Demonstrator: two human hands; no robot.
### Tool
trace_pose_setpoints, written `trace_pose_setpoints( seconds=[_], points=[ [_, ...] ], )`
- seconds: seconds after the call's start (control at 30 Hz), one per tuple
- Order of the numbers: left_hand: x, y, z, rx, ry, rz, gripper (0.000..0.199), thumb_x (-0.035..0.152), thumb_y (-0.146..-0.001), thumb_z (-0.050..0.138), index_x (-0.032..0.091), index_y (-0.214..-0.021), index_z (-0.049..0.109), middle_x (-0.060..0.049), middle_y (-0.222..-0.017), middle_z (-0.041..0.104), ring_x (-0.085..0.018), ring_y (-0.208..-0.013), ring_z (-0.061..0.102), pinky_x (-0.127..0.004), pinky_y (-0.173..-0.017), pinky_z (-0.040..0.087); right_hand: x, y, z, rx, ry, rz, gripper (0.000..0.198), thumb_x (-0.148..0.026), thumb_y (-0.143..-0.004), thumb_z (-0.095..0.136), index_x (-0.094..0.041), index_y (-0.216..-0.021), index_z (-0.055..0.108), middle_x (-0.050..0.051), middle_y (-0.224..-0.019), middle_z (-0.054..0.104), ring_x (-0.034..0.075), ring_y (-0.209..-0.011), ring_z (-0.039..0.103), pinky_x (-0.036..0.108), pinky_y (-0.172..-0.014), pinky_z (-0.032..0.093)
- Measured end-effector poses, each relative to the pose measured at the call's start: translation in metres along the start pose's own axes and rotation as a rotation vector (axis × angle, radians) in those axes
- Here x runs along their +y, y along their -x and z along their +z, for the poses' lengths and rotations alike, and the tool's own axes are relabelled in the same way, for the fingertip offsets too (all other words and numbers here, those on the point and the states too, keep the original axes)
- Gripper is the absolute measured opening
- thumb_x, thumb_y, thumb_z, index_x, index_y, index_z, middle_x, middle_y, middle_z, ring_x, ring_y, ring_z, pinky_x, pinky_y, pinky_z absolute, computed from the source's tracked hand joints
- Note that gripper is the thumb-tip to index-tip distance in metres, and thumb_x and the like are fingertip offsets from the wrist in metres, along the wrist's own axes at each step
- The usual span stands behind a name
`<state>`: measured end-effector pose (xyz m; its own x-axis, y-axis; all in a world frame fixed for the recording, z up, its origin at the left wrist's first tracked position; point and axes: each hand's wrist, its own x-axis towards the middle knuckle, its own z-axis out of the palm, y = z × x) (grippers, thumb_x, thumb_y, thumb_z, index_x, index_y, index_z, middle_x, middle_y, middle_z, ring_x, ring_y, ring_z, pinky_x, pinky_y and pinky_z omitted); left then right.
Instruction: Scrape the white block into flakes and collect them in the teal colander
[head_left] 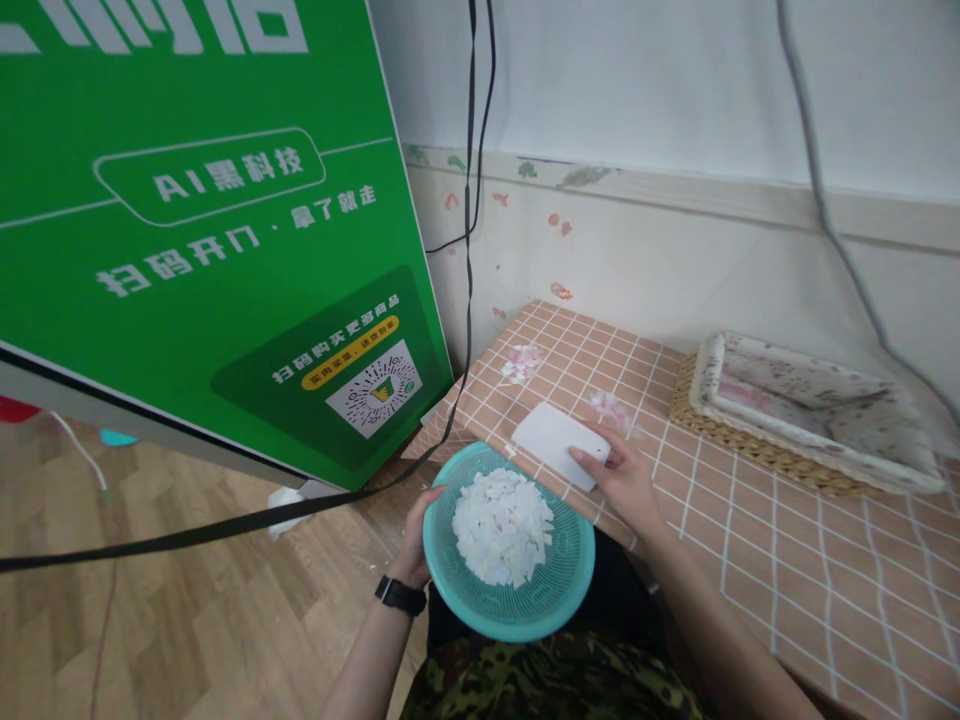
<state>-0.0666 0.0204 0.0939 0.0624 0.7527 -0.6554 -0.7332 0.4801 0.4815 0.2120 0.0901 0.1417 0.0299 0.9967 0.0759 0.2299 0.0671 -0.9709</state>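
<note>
A teal plastic colander [517,615] rests at my lap against the table edge, tilted slightly. In it lies a heap of small white scraps [502,525], like cut bits of paper. My left hand [417,535], with a black watch [400,595] on the wrist, is closed on the colander's left rim; part of its fingers is hidden beneath. My right hand [619,475] grips a flat white plastic scraper [553,440] by its right end, thumb on top. The scraper is over the table's front edge, just beyond the colander.
The table has a brown checked cloth [735,540]. On it, at the back right, stands a wicker basket [780,465] with a patterned lining. A green cabinet [187,340] rises at the left. A black strap [300,510] crosses in front of it, and a grey cable [825,215] hangs at the right.
</note>
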Motion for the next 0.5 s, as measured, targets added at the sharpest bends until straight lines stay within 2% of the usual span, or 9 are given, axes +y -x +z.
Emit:
trace_pose_setpoints(
  seconds=[0.1, 0.23, 0.37, 0.5],
  points=[
    [0.001, -0.001, -0.003, -0.002, -0.007, 0.042, 0.017, 0.028, -0.071, 0.065, 0.013, -0.077, 0.069, -0.005, -0.068, 0.072, -0.018, -0.059, 0.065, -0.028, -0.06, 0.051, 0.007, -0.02, -0.01, 0.184, 0.032, -0.04, 0.055, -0.043, -0.074, 0.062, -0.022, -0.124, 0.052, 0.011, -0.117, 0.06, 0.022, -0.081, 0.062, 0.035, -0.061, 0.053],
    [0.004, 0.0, -0.003, 0.005, -0.018, 0.061, 0.016, 0.028, -0.071, 0.065, 0.012, -0.074, 0.068, -0.004, -0.064, 0.071, -0.016, -0.053, 0.063, -0.026, -0.053, 0.049, 0.016, -0.042, -0.015, 0.257, 0.179, -0.108, 0.053, -0.044, -0.074, 0.06, -0.02, -0.121, 0.055, 0.011, -0.113, 0.062, 0.024, -0.082, 0.061, 0.038, -0.066, 0.052],
    [0.007, 0.001, 0.0, 0.065, -0.014, 0.099, 0.013, 0.025, -0.069, 0.065, 0.012, -0.069, 0.068, -0.005, -0.061, 0.07, -0.016, -0.049, 0.061, -0.026, -0.05, 0.048, 0.022, -0.051, -0.011, 0.234, 0.237, -0.134, 0.051, -0.044, -0.074, 0.06, -0.019, -0.118, 0.057, 0.011, -0.109, 0.063, 0.025, -0.087, 0.06, 0.041, -0.074, 0.05],
    [0.009, 0.001, 0.001, 0.063, 0.011, 0.107, 0.013, 0.024, -0.069, 0.065, 0.012, -0.069, 0.069, -0.005, -0.061, 0.071, -0.016, -0.051, 0.062, -0.025, -0.051, 0.049, 0.024, -0.05, -0.007, 0.113, 0.194, -0.12, 0.05, -0.045, -0.073, 0.061, -0.021, -0.116, 0.058, 0.009, -0.108, 0.063, 0.022, -0.084, 0.06, 0.039, -0.071, 0.05]
  ],
)
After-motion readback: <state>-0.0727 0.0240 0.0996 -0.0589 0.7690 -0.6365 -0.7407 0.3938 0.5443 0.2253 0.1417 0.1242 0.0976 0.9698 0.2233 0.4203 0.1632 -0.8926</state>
